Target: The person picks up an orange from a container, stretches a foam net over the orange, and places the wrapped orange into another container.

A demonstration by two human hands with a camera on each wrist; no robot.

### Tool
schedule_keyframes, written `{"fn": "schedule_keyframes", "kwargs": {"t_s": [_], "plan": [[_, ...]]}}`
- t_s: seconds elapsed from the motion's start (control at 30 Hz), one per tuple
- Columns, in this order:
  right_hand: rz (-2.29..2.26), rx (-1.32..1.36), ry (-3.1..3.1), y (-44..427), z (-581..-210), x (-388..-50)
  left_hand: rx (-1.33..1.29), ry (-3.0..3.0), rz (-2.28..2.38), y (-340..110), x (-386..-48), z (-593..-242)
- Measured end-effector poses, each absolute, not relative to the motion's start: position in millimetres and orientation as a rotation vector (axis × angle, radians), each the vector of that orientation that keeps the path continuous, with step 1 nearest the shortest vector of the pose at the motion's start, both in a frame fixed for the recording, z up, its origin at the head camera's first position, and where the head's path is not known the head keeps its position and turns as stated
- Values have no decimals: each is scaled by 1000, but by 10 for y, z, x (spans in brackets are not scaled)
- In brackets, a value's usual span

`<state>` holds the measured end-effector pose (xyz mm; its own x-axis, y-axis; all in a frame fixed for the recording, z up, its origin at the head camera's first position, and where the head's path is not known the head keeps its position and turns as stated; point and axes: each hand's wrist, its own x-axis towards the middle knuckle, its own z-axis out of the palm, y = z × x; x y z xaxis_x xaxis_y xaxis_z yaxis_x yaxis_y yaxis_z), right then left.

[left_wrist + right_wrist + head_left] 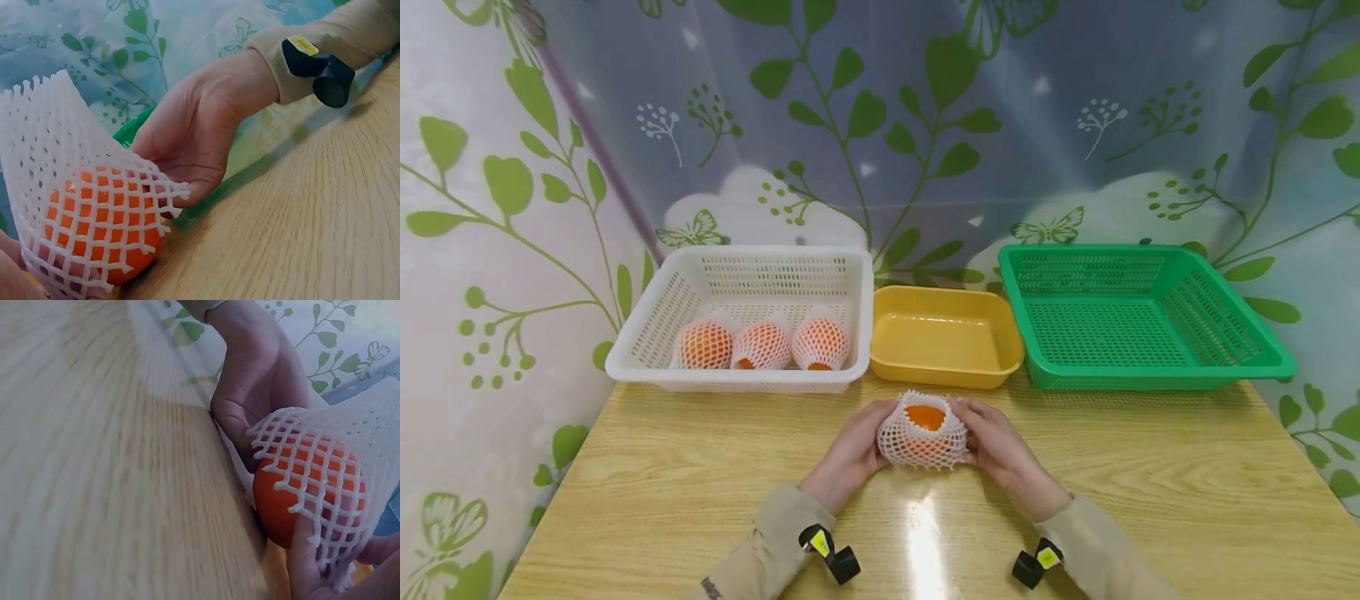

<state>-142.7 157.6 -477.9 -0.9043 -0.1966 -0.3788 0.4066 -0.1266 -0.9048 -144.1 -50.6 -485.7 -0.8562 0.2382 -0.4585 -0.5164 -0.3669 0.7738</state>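
Observation:
An orange (926, 417) sits inside a white foam net sleeve (917, 450) just above or on the table, in front of the yellow tray. Its bare top shows through the sleeve's open end. My left hand (853, 450) holds the sleeved fruit from the left, and my right hand (1003, 450) grips it from the right. In the left wrist view the net (40, 125) stands loose beyond the orange (103, 215). From the right wrist, fingers (304, 550) lie against the net and the orange's bare lower side (272, 503).
A white basket (737, 377) at the left holds three oranges in nets (762, 343). Beside it stands a yellow tray (943, 372), then a green basket (1150, 372) at the right. All rest on the wooden table (700, 467) before a patterned curtain (925, 192).

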Motion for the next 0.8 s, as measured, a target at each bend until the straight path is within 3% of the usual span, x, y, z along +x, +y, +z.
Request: {"fn": "schedule_keyframes", "kwargs": {"t_s": [0.57, 0.8], "plan": [[-2015, -84, 1713, 1558, -4680, -1440, -325, 1497, 2369, -406, -1476, -4655], [-2085, -68, 1659, 1546, -4612, -1432, -312, 1631, 2370, -336, -1499, -4564]]}}
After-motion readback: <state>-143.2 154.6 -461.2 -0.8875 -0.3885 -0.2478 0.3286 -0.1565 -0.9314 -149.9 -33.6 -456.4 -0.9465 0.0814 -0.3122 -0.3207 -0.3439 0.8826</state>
